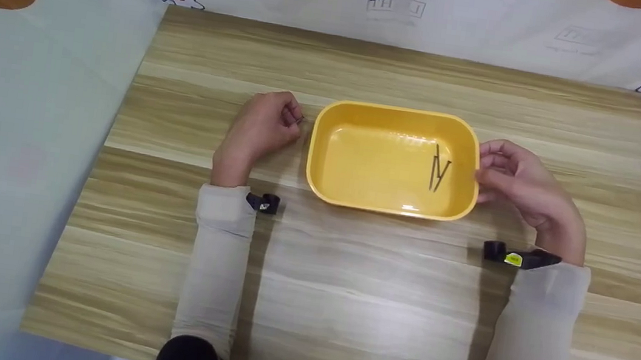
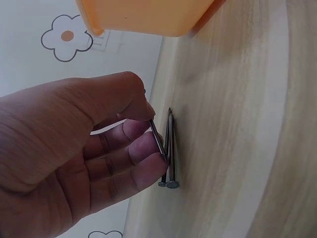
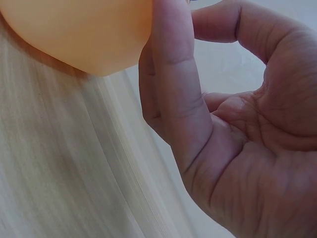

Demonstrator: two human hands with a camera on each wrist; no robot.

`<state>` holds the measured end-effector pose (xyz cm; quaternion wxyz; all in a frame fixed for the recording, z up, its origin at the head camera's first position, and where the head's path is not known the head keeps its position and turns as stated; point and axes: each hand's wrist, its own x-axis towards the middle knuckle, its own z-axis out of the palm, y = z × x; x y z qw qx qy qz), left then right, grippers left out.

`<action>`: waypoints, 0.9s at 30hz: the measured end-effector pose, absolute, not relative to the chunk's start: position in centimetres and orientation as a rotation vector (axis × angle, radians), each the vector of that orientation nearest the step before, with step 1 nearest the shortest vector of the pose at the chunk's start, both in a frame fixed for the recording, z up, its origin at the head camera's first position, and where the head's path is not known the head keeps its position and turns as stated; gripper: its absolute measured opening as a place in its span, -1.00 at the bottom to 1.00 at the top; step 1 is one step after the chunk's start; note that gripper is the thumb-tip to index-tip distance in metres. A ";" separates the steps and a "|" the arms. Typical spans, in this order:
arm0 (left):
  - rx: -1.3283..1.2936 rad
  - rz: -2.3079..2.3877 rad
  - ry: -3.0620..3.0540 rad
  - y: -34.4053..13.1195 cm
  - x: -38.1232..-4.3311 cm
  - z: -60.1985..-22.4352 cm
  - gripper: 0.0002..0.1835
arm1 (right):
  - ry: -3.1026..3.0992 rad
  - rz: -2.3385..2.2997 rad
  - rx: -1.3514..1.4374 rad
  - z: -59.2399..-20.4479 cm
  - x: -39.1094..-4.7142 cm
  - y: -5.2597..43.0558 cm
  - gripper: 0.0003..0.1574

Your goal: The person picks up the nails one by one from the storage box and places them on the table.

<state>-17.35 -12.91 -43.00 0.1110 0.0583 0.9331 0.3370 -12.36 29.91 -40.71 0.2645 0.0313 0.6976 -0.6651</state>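
Note:
A yellow container (image 1: 320, 186) sits on the wooden table, with a few nails (image 1: 433, 172) lying at the right of its floor. Left of it, my left hand (image 1: 263, 127) pinches a thin nail (image 2: 157, 136) between thumb and fingers. The left wrist view shows two more nails (image 2: 172, 153) side by side on the table, close to the fingertips; the hand hides them in the head view. At the container's right end, my right hand (image 1: 531, 184) holds the rim with curled fingers, the thumb at its edge. The right wrist view cuts off the fingertips.
The wooden table (image 1: 366, 308) runs up to a pale patterned wall covering (image 1: 467, 27) at the back and another (image 1: 29, 107) on the left. Wrist cameras (image 1: 265, 204) sit on both forearms.

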 end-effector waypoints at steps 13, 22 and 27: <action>0.168 0.986 2.727 -13.1 -17.4 -43.3 -0.82 | 1.901 -1.798 0.096 -40.6 -12.3 29.7 -0.61; 0.146 0.941 2.717 -13.0 -17.4 -43.2 -0.82 | 1.894 -1.795 0.095 -40.6 -12.3 29.8 -0.60; 0.130 0.939 2.704 -13.0 -17.4 -43.2 -0.82 | 1.899 -1.785 0.101 -40.6 -12.4 29.8 -0.60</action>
